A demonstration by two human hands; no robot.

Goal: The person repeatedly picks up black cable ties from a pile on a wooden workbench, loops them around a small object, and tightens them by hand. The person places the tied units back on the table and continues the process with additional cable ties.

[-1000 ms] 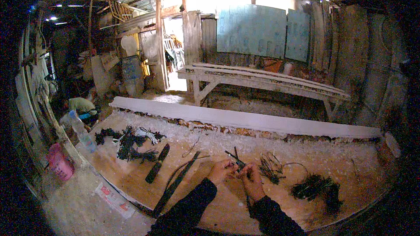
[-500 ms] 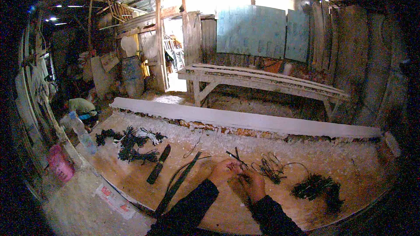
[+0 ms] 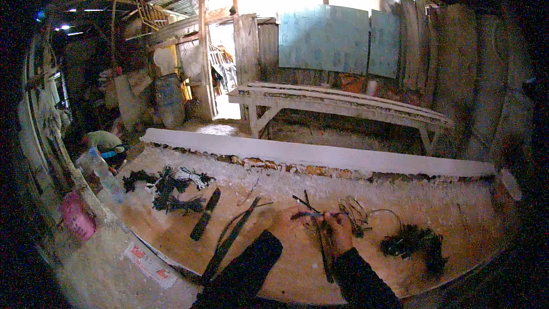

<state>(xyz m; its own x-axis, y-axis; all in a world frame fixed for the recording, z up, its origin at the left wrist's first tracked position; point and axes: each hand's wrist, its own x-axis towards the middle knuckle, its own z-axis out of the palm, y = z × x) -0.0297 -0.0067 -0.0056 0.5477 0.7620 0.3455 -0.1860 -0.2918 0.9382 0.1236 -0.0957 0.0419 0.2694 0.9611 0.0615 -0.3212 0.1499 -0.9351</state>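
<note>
Over the wooden tabletop, my right hand [image 3: 339, 232] is closed, its fingers pinching a thin dark strip [image 3: 309, 214]. My left hand [image 3: 290, 219] is at the strip's other end, but its fingers are smeared and blend into the wood. Beneath the hands a long dark strip [image 3: 323, 252] runs toward the table's near edge, crossing other thin pieces. A loose coil of thin dark cord [image 3: 355, 217] lies just beyond my right hand. Left of my hands rest a long dark flat bar [image 3: 231, 240] and a shorter dark knife-shaped piece [image 3: 206, 215].
Dark tangled bundles [image 3: 171, 190] lie at the table's left, another bundle [image 3: 417, 246] at right. A pale raised ledge [image 3: 320, 153] bounds the far side. A plastic bottle [image 3: 103, 171] and pink bag [image 3: 78, 216] are at left. Beyond are a crouching person [image 3: 104, 142] and a bench [image 3: 343, 102].
My left hand has drawn left and blurred, apart from the right. The dark strip now shows stretched between them. My right hand has shifted slightly right.
</note>
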